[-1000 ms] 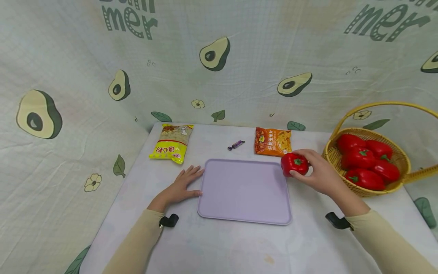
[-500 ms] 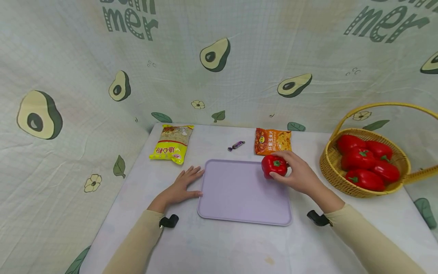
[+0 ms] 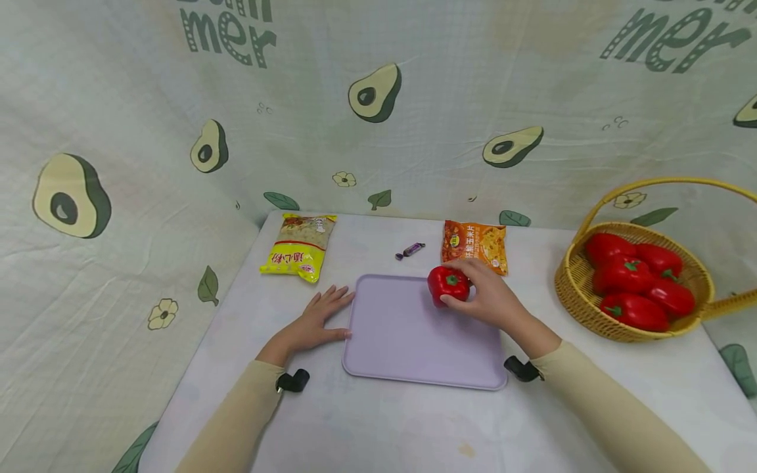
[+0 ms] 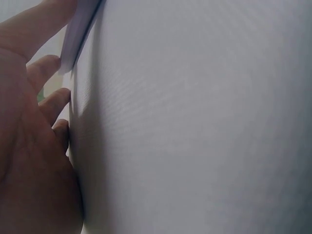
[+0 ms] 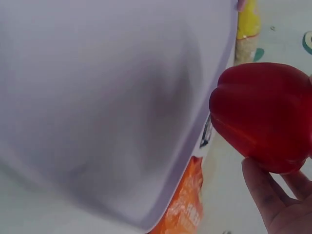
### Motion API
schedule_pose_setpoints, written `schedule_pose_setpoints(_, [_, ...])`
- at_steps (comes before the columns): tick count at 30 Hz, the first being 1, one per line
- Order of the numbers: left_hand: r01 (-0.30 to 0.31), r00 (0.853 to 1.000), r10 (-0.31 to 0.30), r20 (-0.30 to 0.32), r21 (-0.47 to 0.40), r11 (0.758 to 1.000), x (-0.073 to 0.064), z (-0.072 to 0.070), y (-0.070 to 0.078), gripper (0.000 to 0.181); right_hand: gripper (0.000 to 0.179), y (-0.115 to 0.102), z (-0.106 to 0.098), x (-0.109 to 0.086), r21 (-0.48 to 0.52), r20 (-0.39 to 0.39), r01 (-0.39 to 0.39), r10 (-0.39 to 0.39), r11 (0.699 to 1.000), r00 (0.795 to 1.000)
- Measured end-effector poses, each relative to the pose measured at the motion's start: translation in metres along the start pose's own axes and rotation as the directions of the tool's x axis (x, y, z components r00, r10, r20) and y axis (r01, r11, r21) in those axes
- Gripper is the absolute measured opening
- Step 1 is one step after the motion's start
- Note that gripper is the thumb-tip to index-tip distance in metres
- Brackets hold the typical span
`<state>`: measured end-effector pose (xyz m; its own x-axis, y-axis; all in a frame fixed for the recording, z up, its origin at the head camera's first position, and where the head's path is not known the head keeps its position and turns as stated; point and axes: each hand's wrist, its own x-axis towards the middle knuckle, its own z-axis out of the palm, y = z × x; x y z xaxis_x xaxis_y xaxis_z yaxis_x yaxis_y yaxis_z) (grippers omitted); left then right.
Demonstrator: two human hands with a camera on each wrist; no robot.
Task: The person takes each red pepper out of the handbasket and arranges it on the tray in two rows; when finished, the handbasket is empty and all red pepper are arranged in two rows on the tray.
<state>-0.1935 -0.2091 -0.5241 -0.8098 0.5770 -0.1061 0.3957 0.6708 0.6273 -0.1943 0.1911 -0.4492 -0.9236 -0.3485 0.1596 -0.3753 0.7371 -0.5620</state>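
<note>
My right hand point(image 3: 487, 295) grips a red bell pepper point(image 3: 448, 285) with a green stem, thumb on the near side and fingers round the back. The pepper is over the far right part of a lilac tray point(image 3: 408, 341); in the right wrist view the pepper point(image 5: 265, 117) shows above the tray's surface. With fingers spread, my left hand point(image 3: 310, 325) lies flat beside the tray's left edge, fingertips and thumb right at the rim. In the left wrist view the left hand point(image 4: 29, 122) rests on the white tabletop, next to the tray's edge.
A yellow wicker basket point(image 3: 576, 309) of several red bell peppers point(image 3: 641, 282) stands at the right, its handle arching high. Behind the tray are a yellow pasta bag point(image 3: 299, 246), a purple wrapped candy point(image 3: 411, 250) and an orange snack packet point(image 3: 474, 244). Patterned cloth hangs behind.
My right hand has carried the pepper leftward from the tray's right edge to over its far right part. The left hand stays where it was.
</note>
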Motion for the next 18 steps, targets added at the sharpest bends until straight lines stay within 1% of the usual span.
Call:
schedule_pose_setpoints(2, [-0.005,1.000,0.005,-0.005,-0.008,1.000,0.000,0.000,0.001,0.087,0.068,-0.004,0.003,0.004,0.006,0.011,-0.003,0.003,1.000,1.000])
schedule_pose_setpoints(9, [0.012,1.000,-0.012,0.002,-0.009,1.000,-0.001,-0.001,0.004,0.087,0.065,-0.014,0.014,0.018,0.041,0.030,0.010,-0.011,0.999,0.999])
schedule_pose_setpoints(14, [0.007,1.000,-0.007,0.002,-0.003,1.000,-0.001,-0.001,0.004,0.087,0.064,-0.021,0.023,0.027,0.049,0.049,0.011,-0.014,0.999,0.999])
schedule_pose_setpoints(18, [0.010,1.000,-0.010,0.004,0.001,1.000,-0.001,-0.001,0.005,0.087,0.064,-0.026,0.031,0.034,0.054,0.057,0.027,-0.030,0.998,0.998])
